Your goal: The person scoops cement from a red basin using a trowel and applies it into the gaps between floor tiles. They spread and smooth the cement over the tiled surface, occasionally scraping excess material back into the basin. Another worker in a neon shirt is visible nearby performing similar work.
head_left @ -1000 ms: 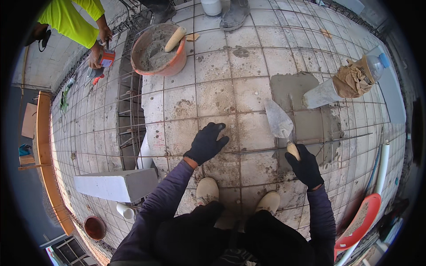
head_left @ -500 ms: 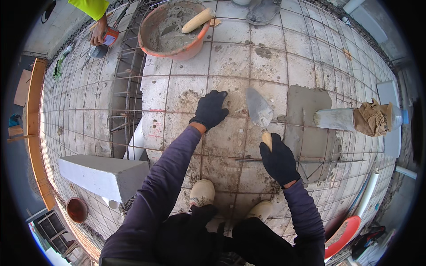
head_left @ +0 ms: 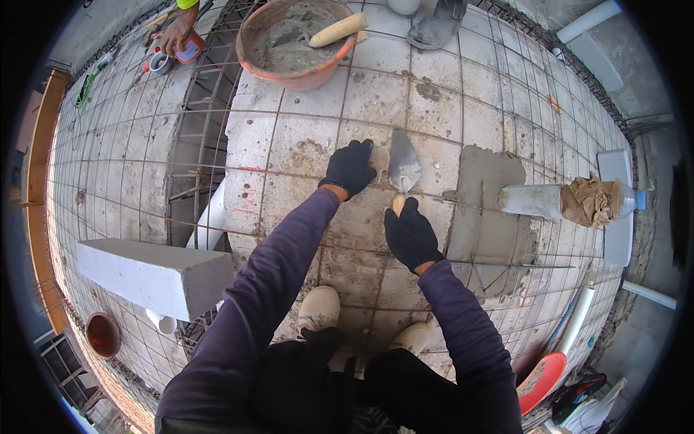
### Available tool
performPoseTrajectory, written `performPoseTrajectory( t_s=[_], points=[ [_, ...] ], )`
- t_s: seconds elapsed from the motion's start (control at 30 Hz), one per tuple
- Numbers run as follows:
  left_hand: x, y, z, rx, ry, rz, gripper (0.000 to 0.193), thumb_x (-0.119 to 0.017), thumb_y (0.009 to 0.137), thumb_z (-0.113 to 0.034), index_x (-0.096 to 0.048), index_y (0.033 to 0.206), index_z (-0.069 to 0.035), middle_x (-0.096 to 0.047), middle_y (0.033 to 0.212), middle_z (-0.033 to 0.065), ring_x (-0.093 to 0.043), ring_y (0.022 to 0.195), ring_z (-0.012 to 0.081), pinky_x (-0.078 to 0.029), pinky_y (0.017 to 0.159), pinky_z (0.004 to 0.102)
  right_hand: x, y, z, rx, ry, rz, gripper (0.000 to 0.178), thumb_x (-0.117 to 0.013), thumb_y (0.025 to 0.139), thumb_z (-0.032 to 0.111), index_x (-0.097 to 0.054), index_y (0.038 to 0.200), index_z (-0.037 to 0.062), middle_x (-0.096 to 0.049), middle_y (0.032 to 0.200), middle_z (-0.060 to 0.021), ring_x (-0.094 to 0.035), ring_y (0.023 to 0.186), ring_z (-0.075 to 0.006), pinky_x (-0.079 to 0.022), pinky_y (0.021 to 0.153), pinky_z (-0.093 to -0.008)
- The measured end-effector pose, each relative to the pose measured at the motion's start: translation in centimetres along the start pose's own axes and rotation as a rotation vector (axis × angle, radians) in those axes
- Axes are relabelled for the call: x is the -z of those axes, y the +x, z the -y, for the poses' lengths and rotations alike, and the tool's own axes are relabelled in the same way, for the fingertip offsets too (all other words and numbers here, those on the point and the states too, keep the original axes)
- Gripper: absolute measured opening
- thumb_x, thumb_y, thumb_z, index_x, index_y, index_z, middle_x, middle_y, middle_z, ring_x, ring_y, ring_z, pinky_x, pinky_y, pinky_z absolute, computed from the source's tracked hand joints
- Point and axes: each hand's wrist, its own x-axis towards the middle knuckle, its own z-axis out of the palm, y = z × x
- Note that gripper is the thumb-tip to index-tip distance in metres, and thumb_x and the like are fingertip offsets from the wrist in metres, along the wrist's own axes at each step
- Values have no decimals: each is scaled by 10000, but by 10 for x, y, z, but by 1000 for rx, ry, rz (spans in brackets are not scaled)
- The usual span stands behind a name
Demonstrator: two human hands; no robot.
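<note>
A pointed trowel (head_left: pixel 403 163) with a grey blade and pale wooden handle is held by my black-gloved right hand (head_left: pixel 413 235). Its blade points away from me, just above or against the steel mesh over the pale panels. To its left, my left hand (head_left: pixel 348 168), in a black glove too, is beside the mesh bars (head_left: pixel 296 173), thumb apart from the slightly bent fingers, no object visible in it. Whether it touches a bar I cannot tell. Right of the trowel, a smooth patch of grey mortar (head_left: pixel 477 217) covers part of the panels and mesh.
An orange tub of mortar (head_left: pixel 303 78) with a wooden-handled tool stands ahead. A co-worker's hand (head_left: pixel 181 34) holds a red container at far left. A white block (head_left: pixel 144 278) sits left; a plastic bottle (head_left: pixel 531 201) with brown paper lies right. A rebar-filled gap (head_left: pixel 195 145) crosses the left.
My right hand has carried the trowel left, closer to my left hand, which has shifted slightly up and right. The co-worker's hand has moved with the red container. The view has shifted a little.
</note>
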Motion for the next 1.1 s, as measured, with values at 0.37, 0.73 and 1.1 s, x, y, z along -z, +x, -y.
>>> performPoseTrajectory(
  t_s=[0.37,0.73,1.1],
  points=[
    [21,-33,0,93,148,-402,771,-861,784,-379,-542,1412,-66,-577,1266,168,-583,1153,363,-499,951,490,4,24,-12,25,151,67,371,-630,1032,334,-481,1141,12,-687,848,-327,-690,807,-528,-540,689,-596],
    [25,-6,42,2,101,-187,645,-779,872,-353,-589,1432,-96,-635,1249,166,-605,1126,375,-504,963,507,-13,67,5,60,327,286,412,-623,1039,380,-525,1232,29,-704,936,-314,-710,868,-489,-548,741,-546],
    [48,-70,89,229,-29,-340,589,-736,924,-289,-559,1447,-83,-636,1261,217,-612,1165,409,-504,1007,509,8,36,-15,86,417,224,455,-654,1023,366,-590,1300,11,-705,1093,-221,-699,1013,-391,-537,881,-451]
  ],
)
